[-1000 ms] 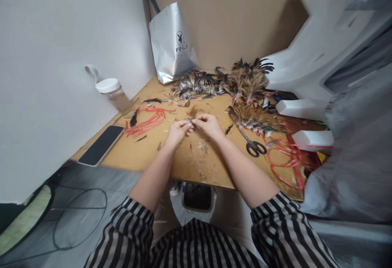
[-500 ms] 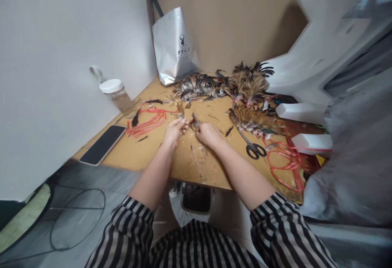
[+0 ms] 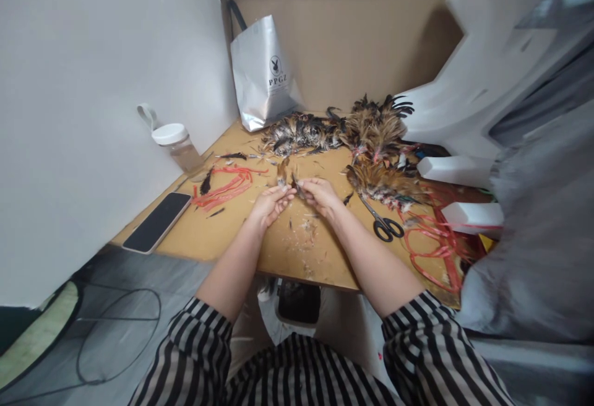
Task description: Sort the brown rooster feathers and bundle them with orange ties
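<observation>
Over the middle of the table, my left hand point(image 3: 273, 203) pinches a small brown feather point(image 3: 282, 172) that stands up from the fingertips. My right hand point(image 3: 318, 194) is closed on a dark feather point(image 3: 296, 184), its thumb and fingertips almost meeting those of the left. Whether the two feathers touch is too small to make out. Left of my hands lie cut strips of red ribbon point(image 3: 227, 189). Brown feather bunches point(image 3: 385, 182) lie to the right, with black-handled scissors point(image 3: 387, 228) just below them.
A phone point(image 3: 158, 221) and a white-lidded jar point(image 3: 179, 146) are at the table's left side. Black-and-white feathers point(image 3: 301, 132) are heaped before a silver bag point(image 3: 260, 75) at the back. Tangled red ribbon point(image 3: 436, 245) and white foam pieces point(image 3: 473, 215) occupy the right side.
My hands have come closer together at the fingertips. The left moved slightly right with its feather, and the right hand has turned so its fingers show more.
</observation>
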Demonstrator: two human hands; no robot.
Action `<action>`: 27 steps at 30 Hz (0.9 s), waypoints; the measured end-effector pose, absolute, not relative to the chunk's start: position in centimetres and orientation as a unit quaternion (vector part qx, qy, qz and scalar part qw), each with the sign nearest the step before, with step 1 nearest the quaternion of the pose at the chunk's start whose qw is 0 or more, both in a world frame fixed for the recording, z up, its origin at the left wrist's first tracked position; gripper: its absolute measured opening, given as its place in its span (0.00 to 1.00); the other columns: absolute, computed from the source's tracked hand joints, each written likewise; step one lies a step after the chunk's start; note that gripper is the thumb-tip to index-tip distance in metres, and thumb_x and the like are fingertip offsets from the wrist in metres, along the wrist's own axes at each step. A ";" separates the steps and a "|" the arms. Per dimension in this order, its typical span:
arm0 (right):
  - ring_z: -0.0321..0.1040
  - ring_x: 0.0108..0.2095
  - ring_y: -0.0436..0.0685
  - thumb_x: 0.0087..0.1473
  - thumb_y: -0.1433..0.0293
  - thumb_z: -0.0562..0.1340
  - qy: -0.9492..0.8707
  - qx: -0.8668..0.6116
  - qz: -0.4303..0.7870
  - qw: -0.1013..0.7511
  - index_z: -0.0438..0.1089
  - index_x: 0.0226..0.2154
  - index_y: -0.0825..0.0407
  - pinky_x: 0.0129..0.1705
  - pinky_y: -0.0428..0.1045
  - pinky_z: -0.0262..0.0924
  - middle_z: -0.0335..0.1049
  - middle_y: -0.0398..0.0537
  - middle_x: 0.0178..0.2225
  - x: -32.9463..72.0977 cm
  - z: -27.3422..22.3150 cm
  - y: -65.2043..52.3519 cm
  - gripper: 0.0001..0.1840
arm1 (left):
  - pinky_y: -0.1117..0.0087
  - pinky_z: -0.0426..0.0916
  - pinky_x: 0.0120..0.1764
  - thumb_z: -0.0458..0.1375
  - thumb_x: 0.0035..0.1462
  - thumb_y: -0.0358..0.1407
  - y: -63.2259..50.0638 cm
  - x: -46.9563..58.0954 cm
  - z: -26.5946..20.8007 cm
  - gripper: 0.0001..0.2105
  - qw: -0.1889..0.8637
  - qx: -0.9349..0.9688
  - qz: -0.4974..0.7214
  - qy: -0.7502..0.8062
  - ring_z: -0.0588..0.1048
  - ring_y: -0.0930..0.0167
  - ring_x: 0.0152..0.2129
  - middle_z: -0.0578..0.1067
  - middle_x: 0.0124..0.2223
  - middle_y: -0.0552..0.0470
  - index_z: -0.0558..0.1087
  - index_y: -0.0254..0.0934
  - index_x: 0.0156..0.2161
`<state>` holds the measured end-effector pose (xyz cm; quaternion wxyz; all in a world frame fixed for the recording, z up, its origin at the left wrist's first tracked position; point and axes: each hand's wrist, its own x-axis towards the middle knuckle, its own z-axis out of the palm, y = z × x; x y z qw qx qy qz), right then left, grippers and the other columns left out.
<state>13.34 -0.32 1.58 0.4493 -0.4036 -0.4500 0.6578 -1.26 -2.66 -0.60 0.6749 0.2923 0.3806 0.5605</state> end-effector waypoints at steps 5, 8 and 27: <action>0.42 0.12 0.41 0.30 0.65 0.65 -0.445 -0.415 0.653 0.451 0.68 0.22 0.55 0.15 0.42 0.34 0.57 0.36 0.11 12.6 1.3 -0.6 0.13 | 0.85 0.64 0.21 0.57 0.49 0.26 -2.6 -1.3 -0.9 0.05 0.704 0.299 0.539 0.354 0.73 0.79 0.22 0.76 0.30 0.44 0.73 0.27 0.33; 0.47 0.13 0.42 0.31 0.66 0.65 -0.457 -0.420 0.637 0.457 0.69 0.22 0.56 0.16 0.42 0.40 0.62 0.38 0.13 12.3 1.2 -0.7 0.12 | 0.85 0.64 0.20 0.56 0.49 0.25 -2.6 -1.3 -0.8 0.04 0.701 0.298 0.545 0.349 0.72 0.80 0.20 0.76 0.29 0.45 0.73 0.27 0.32; 0.57 0.19 0.45 0.36 0.61 0.63 -0.547 -0.470 0.516 0.463 0.68 0.20 0.57 0.25 0.43 0.52 0.67 0.43 0.19 12.1 0.8 -1.0 0.14 | 0.82 0.65 0.23 0.59 0.45 0.28 -2.7 -0.4 -0.7 0.04 0.586 0.365 0.573 0.443 0.71 0.79 0.18 0.73 0.22 0.50 0.73 0.28 0.29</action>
